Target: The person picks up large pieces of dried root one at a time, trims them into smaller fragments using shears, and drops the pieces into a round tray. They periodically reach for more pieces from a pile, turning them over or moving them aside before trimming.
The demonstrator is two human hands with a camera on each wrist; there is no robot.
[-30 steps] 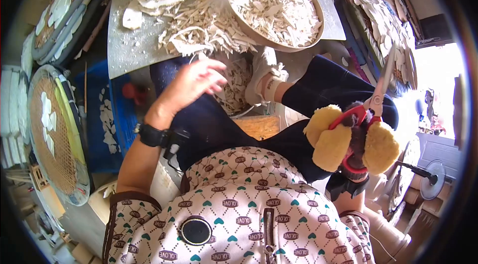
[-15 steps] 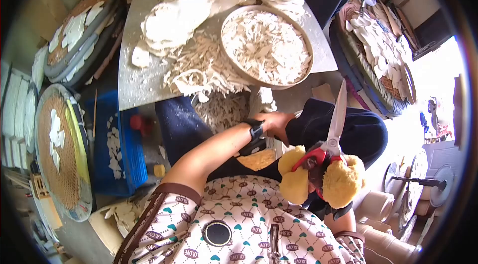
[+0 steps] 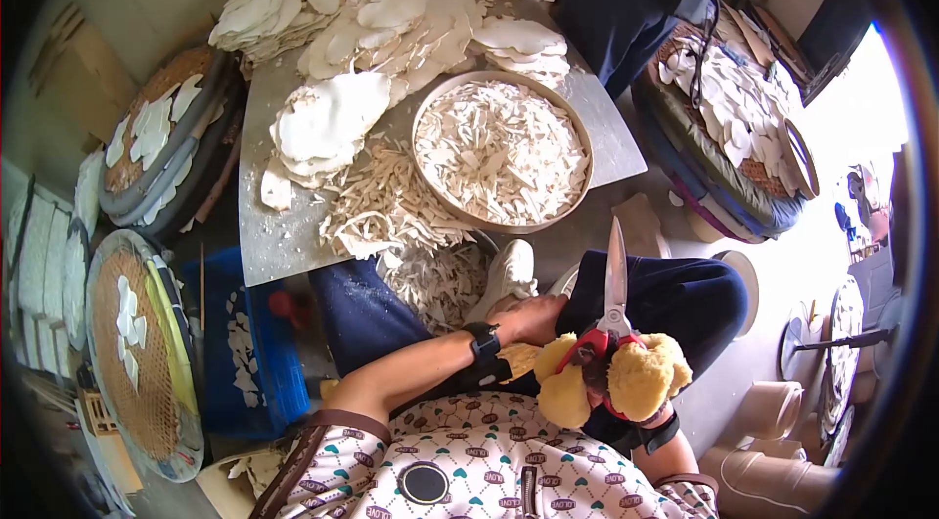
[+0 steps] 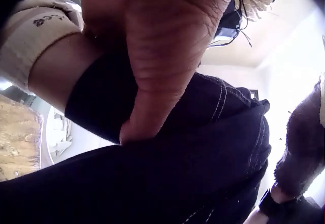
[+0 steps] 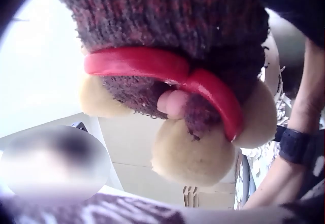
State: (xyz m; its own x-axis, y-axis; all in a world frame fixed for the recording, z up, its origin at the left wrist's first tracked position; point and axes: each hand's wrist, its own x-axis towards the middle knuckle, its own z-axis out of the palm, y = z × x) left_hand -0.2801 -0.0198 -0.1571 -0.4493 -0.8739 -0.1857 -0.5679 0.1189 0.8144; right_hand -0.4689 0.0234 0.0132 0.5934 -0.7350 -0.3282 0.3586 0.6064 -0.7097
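Scissors [image 3: 614, 284] stand upright over my right thigh, blades together, and my right hand [image 3: 595, 377] has its gloved fingers curled round the red handles, yellow pads bulging alongside. My left hand [image 3: 528, 319] lies low by my ankle, thumb on the dark trouser leg [image 4: 101, 99]; whether its hidden fingers pinch cloth, I cannot tell.

Ahead, pale strips crowd the round tray [image 3: 518, 227], with a loose heap [image 3: 377, 201] spilling beside it. So plenty is cut, I'd say, yet the job looks far from over: broad flat pieces [image 3: 386, 5] stack across the far side, uncut by the look of them.

All that sits on a grey, dusty table [image 3: 611, 147]. Left, there's a blue crate [image 3: 284, 372] and a woven rack [image 3: 137, 402]; far right, another person [image 3: 611, 0]; near right, a fan [image 3: 792, 348] by bright light.
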